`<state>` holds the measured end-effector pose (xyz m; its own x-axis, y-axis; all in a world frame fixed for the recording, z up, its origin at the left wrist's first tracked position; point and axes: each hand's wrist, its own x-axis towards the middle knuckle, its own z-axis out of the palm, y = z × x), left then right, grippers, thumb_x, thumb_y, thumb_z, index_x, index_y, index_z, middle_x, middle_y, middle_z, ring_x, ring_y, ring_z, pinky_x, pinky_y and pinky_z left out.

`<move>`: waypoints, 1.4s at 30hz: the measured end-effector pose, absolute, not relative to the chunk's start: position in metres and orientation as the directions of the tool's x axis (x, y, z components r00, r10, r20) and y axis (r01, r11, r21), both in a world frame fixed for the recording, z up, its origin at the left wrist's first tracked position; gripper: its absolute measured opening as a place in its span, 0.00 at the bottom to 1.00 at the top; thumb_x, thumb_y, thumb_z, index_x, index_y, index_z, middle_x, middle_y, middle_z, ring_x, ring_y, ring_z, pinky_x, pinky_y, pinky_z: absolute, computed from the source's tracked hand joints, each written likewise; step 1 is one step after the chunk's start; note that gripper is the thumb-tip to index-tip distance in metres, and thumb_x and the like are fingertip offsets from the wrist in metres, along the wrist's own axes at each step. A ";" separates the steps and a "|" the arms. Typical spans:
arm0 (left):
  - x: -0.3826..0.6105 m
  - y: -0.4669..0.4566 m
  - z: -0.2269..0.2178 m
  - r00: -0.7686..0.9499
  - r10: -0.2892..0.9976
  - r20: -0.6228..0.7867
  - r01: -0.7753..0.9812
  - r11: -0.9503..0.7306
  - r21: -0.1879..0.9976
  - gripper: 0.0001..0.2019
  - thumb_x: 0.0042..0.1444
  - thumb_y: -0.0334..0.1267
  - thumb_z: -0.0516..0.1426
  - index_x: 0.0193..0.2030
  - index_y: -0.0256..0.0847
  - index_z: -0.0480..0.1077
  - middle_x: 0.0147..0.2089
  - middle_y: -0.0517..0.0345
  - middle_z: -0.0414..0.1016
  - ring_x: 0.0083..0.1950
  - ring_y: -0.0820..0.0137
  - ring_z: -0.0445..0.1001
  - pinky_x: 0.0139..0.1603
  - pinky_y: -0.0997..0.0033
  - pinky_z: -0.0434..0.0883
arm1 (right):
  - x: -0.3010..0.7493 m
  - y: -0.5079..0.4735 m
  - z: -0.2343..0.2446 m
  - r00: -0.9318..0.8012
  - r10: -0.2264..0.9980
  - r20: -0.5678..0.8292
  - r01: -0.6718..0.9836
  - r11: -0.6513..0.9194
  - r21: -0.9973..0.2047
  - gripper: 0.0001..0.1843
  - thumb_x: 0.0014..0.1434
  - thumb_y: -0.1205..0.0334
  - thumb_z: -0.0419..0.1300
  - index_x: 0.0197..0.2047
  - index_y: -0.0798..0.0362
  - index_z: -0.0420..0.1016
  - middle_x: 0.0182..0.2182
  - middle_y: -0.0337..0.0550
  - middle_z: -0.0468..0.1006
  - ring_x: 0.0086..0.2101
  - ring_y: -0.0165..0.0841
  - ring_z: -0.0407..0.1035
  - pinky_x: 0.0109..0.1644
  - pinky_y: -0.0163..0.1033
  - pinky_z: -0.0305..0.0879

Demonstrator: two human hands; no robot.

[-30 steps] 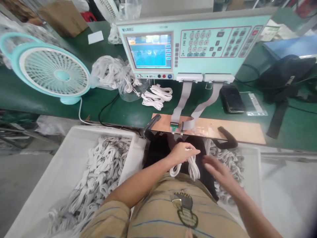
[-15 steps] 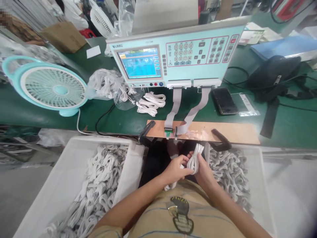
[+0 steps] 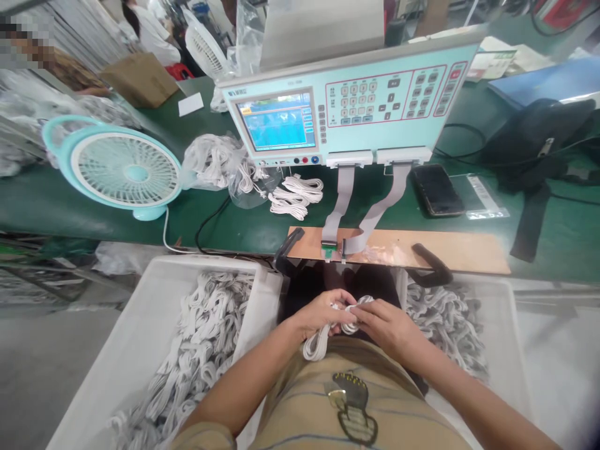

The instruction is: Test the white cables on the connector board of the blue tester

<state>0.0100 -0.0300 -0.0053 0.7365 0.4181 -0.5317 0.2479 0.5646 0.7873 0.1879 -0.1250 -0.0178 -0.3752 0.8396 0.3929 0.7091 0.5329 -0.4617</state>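
Note:
My left hand (image 3: 321, 311) and my right hand (image 3: 383, 322) meet over my lap, both closed on a bundle of coiled white cables (image 3: 319, 337). Part of the bundle hangs below my left hand. The hands sit just below the wooden board (image 3: 450, 250) at the bench edge, where a small green connector (image 3: 329, 249) hangs from grey ribbon cables (image 3: 342, 197) of the pale blue tester (image 3: 347, 103).
A white bin (image 3: 140, 337) full of white cables stands at my left, another white bin (image 3: 506, 331) at my right. On the green bench lie a blue fan (image 3: 124, 169), bagged cables (image 3: 215, 162), loose coils (image 3: 295, 194), a phone (image 3: 435, 190) and a black bag (image 3: 539, 137).
My right hand came in from the right, met my left hand and took hold of the cable bundle. The bundle was lifted upright, then lowered flat between both hands.

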 end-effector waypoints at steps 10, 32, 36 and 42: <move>0.002 -0.031 0.007 0.787 0.292 -0.543 0.161 0.752 0.639 0.17 0.42 0.37 0.62 0.40 0.40 0.65 0.22 0.64 0.66 0.15 0.82 0.60 0.14 0.83 0.54 | 0.181 -0.117 0.000 -0.322 0.839 0.439 0.667 0.531 -0.523 0.09 0.62 0.68 0.50 0.44 0.53 0.68 0.34 0.48 0.73 0.32 0.35 0.68 0.34 0.39 0.66; 0.000 -0.028 0.010 0.768 0.350 -0.536 0.101 0.761 0.641 0.15 0.43 0.37 0.58 0.40 0.37 0.67 0.21 0.62 0.65 0.15 0.80 0.59 0.14 0.82 0.52 | 0.175 -0.098 0.014 -0.347 0.844 0.409 0.574 0.536 -0.619 0.09 0.64 0.64 0.48 0.41 0.52 0.69 0.33 0.47 0.70 0.32 0.35 0.66 0.35 0.40 0.64; 0.003 -0.031 0.017 0.724 0.479 -0.496 0.187 0.556 0.810 0.14 0.45 0.41 0.58 0.39 0.36 0.69 0.24 0.62 0.65 0.17 0.81 0.59 0.15 0.82 0.54 | 0.170 -0.093 0.008 -0.106 0.928 0.358 0.497 0.361 -0.789 0.11 0.65 0.62 0.45 0.35 0.52 0.66 0.29 0.44 0.67 0.30 0.34 0.64 0.33 0.39 0.62; 0.011 -0.017 0.016 0.624 0.731 -0.275 0.197 0.194 0.961 0.12 0.46 0.43 0.59 0.23 0.35 0.66 0.19 0.65 0.60 0.17 0.82 0.56 0.17 0.82 0.54 | 0.162 -0.071 -0.002 0.032 0.950 0.311 0.498 0.255 -0.829 0.12 0.63 0.58 0.49 0.33 0.52 0.70 0.28 0.42 0.69 0.30 0.34 0.64 0.35 0.38 0.60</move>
<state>0.0111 -0.0172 0.0158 0.6244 0.7310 -0.2751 0.1968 0.1936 0.9611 0.1623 -0.0706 -0.0021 0.0319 0.9499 0.3109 0.4981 0.2545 -0.8289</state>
